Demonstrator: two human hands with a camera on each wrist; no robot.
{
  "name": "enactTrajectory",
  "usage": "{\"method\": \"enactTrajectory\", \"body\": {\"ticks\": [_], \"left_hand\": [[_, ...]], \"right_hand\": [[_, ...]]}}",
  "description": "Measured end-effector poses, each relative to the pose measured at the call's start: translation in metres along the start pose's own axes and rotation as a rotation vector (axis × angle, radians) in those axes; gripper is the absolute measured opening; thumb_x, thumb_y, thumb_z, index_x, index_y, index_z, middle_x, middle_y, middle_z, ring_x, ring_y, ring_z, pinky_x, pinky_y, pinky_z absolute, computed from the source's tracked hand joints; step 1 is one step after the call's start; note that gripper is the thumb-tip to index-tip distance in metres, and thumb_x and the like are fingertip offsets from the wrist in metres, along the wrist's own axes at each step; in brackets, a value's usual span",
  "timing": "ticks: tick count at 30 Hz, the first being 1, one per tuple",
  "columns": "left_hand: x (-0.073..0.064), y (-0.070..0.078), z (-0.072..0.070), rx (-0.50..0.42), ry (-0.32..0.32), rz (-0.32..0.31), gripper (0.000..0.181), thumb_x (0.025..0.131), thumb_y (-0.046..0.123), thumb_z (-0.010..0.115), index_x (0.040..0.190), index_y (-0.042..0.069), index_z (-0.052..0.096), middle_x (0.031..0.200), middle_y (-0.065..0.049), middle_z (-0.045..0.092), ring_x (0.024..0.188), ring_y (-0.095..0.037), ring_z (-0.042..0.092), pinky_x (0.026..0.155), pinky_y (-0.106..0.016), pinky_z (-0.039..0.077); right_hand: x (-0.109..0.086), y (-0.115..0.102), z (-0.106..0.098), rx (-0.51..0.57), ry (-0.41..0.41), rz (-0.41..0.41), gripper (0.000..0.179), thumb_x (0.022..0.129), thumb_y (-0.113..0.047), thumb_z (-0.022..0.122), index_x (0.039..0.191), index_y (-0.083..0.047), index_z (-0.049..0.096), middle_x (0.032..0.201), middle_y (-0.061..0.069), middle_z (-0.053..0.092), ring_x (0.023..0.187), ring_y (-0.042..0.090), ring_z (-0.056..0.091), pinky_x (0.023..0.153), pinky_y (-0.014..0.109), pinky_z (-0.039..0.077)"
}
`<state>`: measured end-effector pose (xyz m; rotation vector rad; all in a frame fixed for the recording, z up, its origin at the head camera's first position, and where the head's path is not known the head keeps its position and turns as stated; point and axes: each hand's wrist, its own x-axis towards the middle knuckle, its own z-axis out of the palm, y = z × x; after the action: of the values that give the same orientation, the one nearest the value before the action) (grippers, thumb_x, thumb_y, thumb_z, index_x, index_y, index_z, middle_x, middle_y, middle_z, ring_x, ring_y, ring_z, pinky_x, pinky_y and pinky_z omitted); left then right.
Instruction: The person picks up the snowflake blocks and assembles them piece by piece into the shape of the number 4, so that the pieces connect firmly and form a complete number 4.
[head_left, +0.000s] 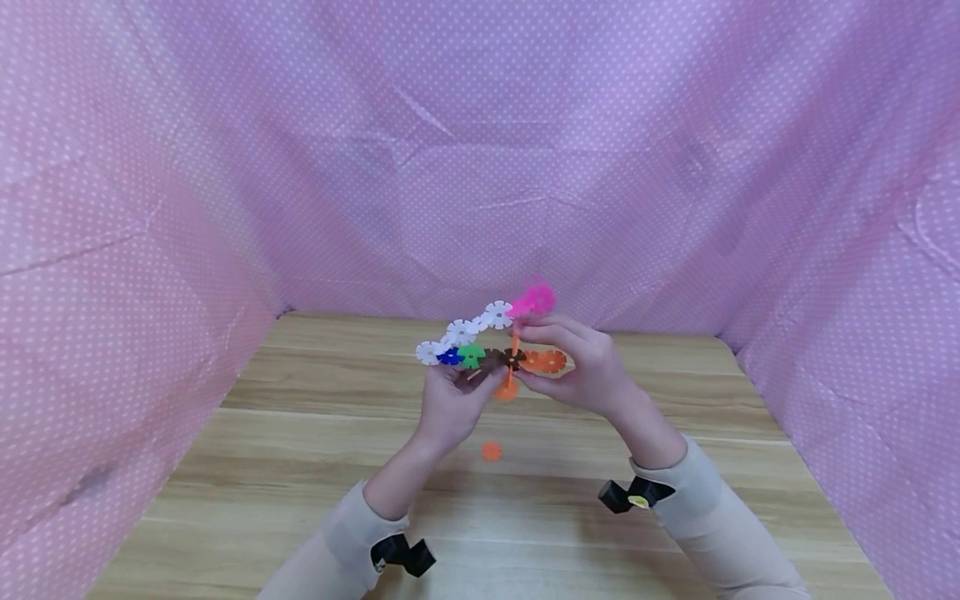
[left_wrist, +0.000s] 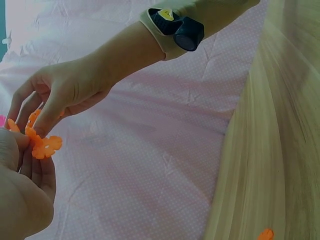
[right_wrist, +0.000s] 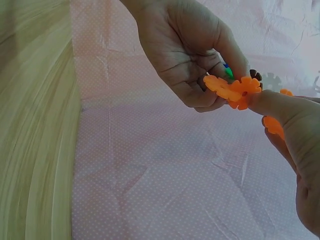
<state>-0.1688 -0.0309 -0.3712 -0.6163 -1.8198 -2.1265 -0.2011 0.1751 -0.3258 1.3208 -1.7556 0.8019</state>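
Note:
Both hands hold up a chain of interlocking plastic snowflake discs above the table. White discs [head_left: 461,332] run up to a pink end [head_left: 537,298]; a blue disc [head_left: 450,356], a green disc [head_left: 471,357] and dark brown discs [head_left: 513,359] form a lower row. Orange discs [head_left: 553,361] branch off at the right and below. My left hand [head_left: 453,407] grips the lower row, thumb at the brown part. Thumb and fingers of my right hand [head_left: 588,364] pinch the orange pieces, seen close up as an orange disc [right_wrist: 245,92] in the right wrist view.
A loose orange disc [head_left: 491,451] lies on the wooden table [head_left: 300,467] below the hands. Pink dotted cloth [head_left: 480,167] hangs around the back and sides. Black wrist cameras [head_left: 403,554] are strapped over the beige sleeves [head_left: 720,508].

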Motion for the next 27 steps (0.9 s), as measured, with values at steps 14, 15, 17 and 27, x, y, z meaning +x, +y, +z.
{"method": "enactTrajectory", "body": {"ticks": [14, 15, 17, 27], "left_hand": [[-0.0009, 0.0004, -0.0006, 0.011, 0.001, -0.008, 0.027, 0.088, -0.010, 0.076, 0.112, -0.014, 0.063, 0.110, -0.032, 0.073, 0.098, -0.006, 0.076, 0.093, -0.031, 0.068], [-0.0009, 0.0005, -0.0006, 0.013, -0.001, -0.007, 0.026, 0.089, -0.010, 0.076, 0.111, -0.014, 0.064, 0.110, -0.033, 0.073, 0.098, -0.006, 0.076, 0.093, -0.031, 0.068], [-0.0010, 0.0004, -0.0006, 0.014, -0.009, -0.009, 0.022, 0.089, -0.010, 0.076, 0.109, -0.014, 0.065, 0.110, -0.034, 0.073, 0.098, -0.005, 0.076, 0.094, -0.031, 0.068], [-0.0011, 0.0005, -0.0010, 0.007, -0.030, 0.024, 0.025, 0.089, -0.011, 0.076, 0.111, -0.013, 0.064, 0.108, -0.030, 0.074, 0.097, -0.006, 0.076, 0.090, -0.029, 0.069]], "right_hand": [[-0.0021, -0.0012, 0.0014, 0.007, 0.042, -0.051, 0.034, 0.097, -0.027, 0.079, 0.114, 0.002, 0.076, 0.111, 0.018, 0.078, 0.097, 0.032, 0.078, 0.104, 0.019, 0.061], [-0.0019, -0.0011, 0.0013, 0.010, 0.044, -0.052, 0.034, 0.097, -0.027, 0.079, 0.114, 0.002, 0.076, 0.111, 0.018, 0.078, 0.097, 0.032, 0.078, 0.104, 0.019, 0.061], [-0.0015, -0.0005, 0.0010, 0.015, 0.046, -0.052, 0.034, 0.097, -0.027, 0.079, 0.114, 0.002, 0.077, 0.111, 0.018, 0.078, 0.097, 0.032, 0.078, 0.103, 0.019, 0.061], [-0.0012, 0.0007, 0.0009, 0.034, 0.050, -0.057, 0.034, 0.095, -0.026, 0.081, 0.112, 0.004, 0.077, 0.107, 0.018, 0.079, 0.095, 0.032, 0.079, 0.103, 0.020, 0.061]]}}
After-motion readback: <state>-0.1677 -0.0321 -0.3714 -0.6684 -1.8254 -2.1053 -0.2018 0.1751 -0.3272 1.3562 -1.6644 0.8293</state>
